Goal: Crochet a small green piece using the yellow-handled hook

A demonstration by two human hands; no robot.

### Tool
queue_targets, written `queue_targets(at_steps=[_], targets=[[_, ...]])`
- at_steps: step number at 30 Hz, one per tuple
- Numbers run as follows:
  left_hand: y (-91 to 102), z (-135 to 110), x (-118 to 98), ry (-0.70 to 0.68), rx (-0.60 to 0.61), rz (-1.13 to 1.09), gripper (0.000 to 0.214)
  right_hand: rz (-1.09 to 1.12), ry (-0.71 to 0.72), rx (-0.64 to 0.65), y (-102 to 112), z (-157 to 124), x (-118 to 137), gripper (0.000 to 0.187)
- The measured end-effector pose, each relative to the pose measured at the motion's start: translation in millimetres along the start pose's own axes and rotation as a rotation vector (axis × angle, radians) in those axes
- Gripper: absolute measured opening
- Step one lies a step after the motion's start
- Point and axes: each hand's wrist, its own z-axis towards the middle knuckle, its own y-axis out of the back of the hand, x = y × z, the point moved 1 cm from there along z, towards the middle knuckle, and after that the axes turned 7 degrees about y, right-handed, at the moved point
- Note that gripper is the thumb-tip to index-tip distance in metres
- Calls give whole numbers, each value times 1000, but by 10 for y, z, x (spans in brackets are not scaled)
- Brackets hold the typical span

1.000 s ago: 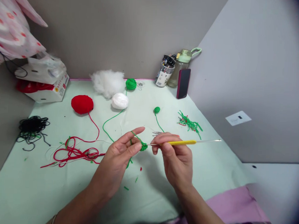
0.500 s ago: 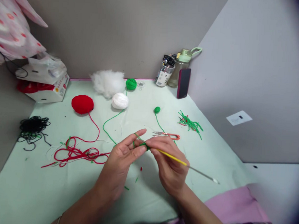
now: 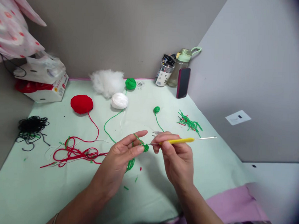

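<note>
Hook (image 3: 179,141) swings nearly level as right hand (image 3: 178,160) backs off

Half a second ago the hook slanted down to the right and the hands nearly met; now a short gap parts them. The right fingers are clamped on the yellow handle, its tip at the green piece (image 3: 145,148). That piece is pinched between left hand (image 3: 118,156) thumb and fingers, the index stretched out with yarn (image 3: 138,137) around it. Green loops (image 3: 130,165) hang below. The scissors (image 3: 156,133) lie mostly hidden behind the right hand.
</note>
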Motion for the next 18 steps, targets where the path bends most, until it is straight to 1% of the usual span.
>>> queue_targets(at_steps=[3,5,8,10,13,15,16,18], targets=[[-16,-7,13,-21,18,37,35,-5,-8,45,-24,5,-35,15],[-28,-9,21,-4,15,24,41,8,-18,40,-33,-16,-60,14],[-36,-16,6,43,27,-16,48,103,-63,9,-20,-36,-74,14],[-35,-24,-17,68,46,-52,45,172,-135,-40,3,-26,-67,13],[-34,-32,-42,84,83,-91,38,276,-283,-113,29,9,-48,15],[-35,-32,-35,78,95,-76,34,335,-345,-106,25,22,-46,16],[-35,-30,-24,60,96,-49,33,347,-351,-88,17,21,-50,16],[-33,-24,6,-1,93,22,30,315,-310,-36,-1,3,-72,15]])
